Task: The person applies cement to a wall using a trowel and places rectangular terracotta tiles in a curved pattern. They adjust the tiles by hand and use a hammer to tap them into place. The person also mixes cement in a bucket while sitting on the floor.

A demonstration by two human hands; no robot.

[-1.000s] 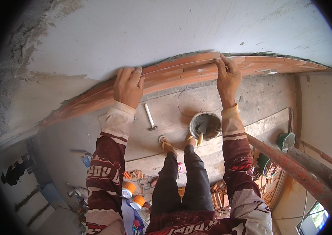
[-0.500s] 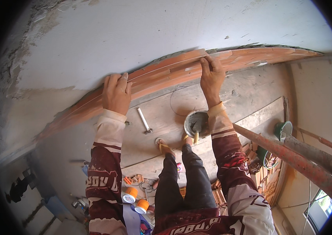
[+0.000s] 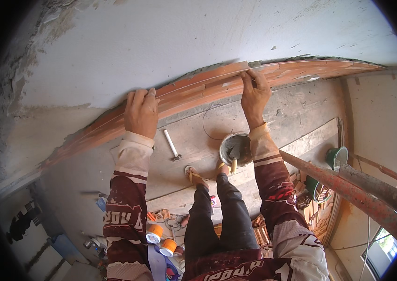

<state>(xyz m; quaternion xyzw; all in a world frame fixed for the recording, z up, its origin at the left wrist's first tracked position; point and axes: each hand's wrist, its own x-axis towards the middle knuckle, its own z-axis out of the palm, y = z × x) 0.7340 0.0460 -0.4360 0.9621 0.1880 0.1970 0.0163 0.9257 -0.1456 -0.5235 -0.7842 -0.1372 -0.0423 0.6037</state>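
Both hands are on a long orange clay tile in the top row of tiles set against the white wall. My left hand curls its fingers over the upper edge near the left end. At the other end my right hand pinches the tile's edge between thumb and fingers. A thin pale string runs along the face of the row. Grey mortar shows behind the tiles. Below my right forearm stands a bucket of grey mortar, with a trowel resting in it.
A hammer with a white handle lies on the plank floor. Red-painted metal poles slant across the right side. Green buckets and stacked tiles stand there. Orange-and-white containers are by my left leg.
Both hands keep their hold at the tile's two ends. The view has shifted slightly; otherwise the tile, bucket and hammer look the same.
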